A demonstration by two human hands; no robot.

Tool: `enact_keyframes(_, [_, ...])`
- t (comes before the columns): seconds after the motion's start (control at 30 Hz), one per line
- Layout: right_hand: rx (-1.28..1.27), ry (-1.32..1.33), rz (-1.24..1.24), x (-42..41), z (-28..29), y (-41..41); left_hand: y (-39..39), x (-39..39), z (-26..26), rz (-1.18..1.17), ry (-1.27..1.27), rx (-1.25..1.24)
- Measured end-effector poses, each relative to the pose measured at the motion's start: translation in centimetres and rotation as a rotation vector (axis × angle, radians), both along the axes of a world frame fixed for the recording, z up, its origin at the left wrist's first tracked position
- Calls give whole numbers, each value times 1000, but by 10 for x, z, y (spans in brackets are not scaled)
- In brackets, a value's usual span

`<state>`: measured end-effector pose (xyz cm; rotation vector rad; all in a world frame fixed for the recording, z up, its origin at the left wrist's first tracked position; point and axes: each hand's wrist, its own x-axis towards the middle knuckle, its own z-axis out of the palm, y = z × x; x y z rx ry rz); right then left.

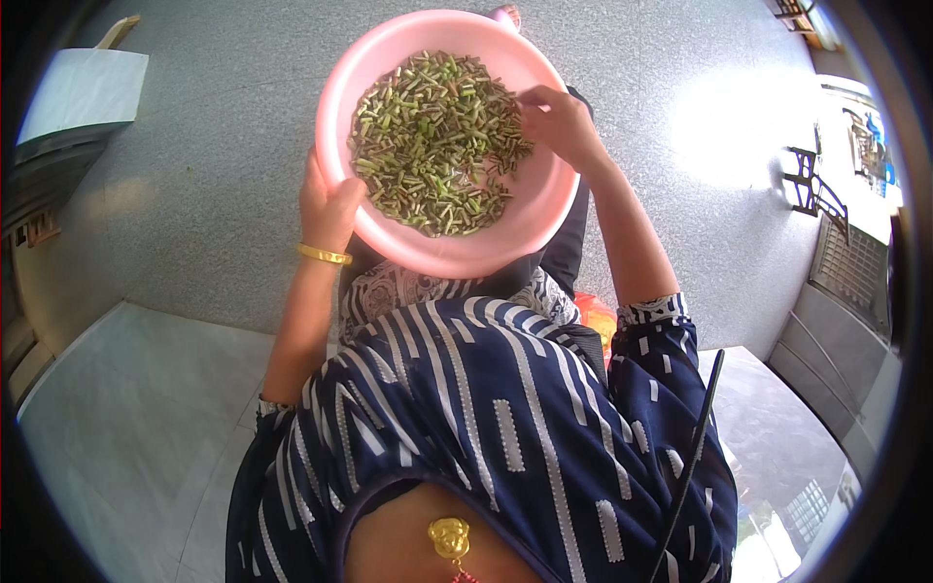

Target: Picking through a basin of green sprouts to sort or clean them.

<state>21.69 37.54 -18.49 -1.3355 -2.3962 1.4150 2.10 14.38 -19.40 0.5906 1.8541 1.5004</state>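
Observation:
A round pink plastic basin point(437, 266) rests over the person's lap, tilted a little. Inside it lies a heap of short-cut green and brownish stem pieces point(430, 138), spread more thinly at the lower right, where the basin's floor shows. My left hand point(332, 208), with a gold bangle above the wrist, grips the basin's left rim, thumb on top and fingers hidden beneath. My right hand point(557, 124) reaches over the right side into the basin, its fingertips bent at the edge of the stem pieces. Whether it pinches a piece cannot be told.
Grey speckled floor point(233, 146) surrounds the person, with a bare foot partly visible beyond the basin. A red plastic bag point(598, 317) lies beside the right leg. A white-topped piece of furniture point(102, 87) stands at upper left, a dark metal frame point(805, 182) at right.

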Motion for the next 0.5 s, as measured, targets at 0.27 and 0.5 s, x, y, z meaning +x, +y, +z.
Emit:
enact_keyframes(0.27, [545,-259,348,19,-35,-36,1,1,3,11,-33,10])
enact_keyframes(0.5, [425,-236,384,18,-40,-19,-1,-1,2,15,19,-15])
